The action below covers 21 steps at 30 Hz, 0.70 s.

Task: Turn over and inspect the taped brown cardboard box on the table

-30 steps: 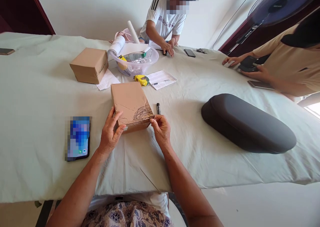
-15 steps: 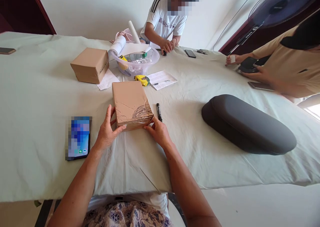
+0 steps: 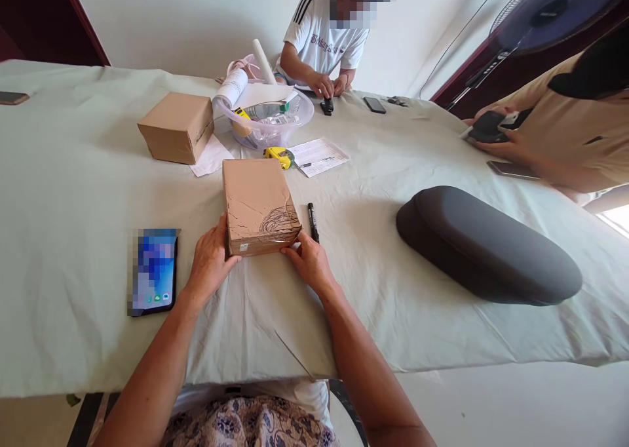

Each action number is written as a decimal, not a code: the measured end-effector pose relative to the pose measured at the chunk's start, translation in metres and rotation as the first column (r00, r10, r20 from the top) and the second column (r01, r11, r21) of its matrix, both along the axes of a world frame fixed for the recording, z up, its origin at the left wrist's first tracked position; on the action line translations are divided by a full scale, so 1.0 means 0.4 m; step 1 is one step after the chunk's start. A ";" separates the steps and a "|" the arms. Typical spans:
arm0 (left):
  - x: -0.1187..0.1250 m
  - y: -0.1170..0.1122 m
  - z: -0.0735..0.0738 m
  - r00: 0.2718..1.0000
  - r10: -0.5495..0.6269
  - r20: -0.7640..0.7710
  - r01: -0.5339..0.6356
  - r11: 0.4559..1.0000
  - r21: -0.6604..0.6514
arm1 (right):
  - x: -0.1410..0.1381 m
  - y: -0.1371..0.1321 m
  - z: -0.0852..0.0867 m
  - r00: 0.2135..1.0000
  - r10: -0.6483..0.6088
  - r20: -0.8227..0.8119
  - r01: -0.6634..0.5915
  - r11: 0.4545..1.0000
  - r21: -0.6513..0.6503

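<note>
Left hand (image 3: 208,258), shifted inward, and right hand (image 3: 311,260) clasp a brown rectangular cardboard box (image 3: 258,194), probably stiff, suitably at near corners.

Soft light, glare at right edge, faint shadows, phone (image 3: 156,273) partly pixelated

A long, cloth-draped table (image 3: 88,191) anchors a plain indoor room serving as a makeshift workspace; whether it belongs to a home or a small office cannot be told. A white wall (image 3: 171,27) rises behind the table, with a dark red panel (image 3: 34,18) beyond its far left end and a household-style fan (image 3: 545,13) beyond its far right. On the table, a plastic basin (image 3: 289,132) of papers, a yellow tape measure (image 3: 276,155), a scuffed cardboard box (image 3: 258,194) and a smartphone (image 3: 170,270) mix work and everyday items.
</note>
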<state>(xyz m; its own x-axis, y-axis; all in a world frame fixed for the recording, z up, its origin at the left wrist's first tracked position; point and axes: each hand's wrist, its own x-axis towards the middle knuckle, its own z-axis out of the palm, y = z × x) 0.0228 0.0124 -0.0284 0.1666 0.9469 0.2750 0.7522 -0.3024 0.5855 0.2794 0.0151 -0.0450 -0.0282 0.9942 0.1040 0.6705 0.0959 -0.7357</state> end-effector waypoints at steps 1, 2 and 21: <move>0.000 0.000 -0.002 1.000 0.003 0.000 -0.003 1.000 0.005 | 0.000 0.001 -0.001 1.000 -0.002 -0.005 0.002 1.000 0.008; 0.000 -0.001 -0.003 1.000 0.004 0.008 -0.004 1.000 0.014 | 0.000 0.001 -0.001 1.000 -0.003 -0.010 0.003 1.000 0.021; 0.084 -0.054 -0.002 0.897 0.135 0.421 -0.214 0.966 0.147 | -0.107 -0.066 0.023 0.967 -0.164 -0.196 0.235 0.870 0.433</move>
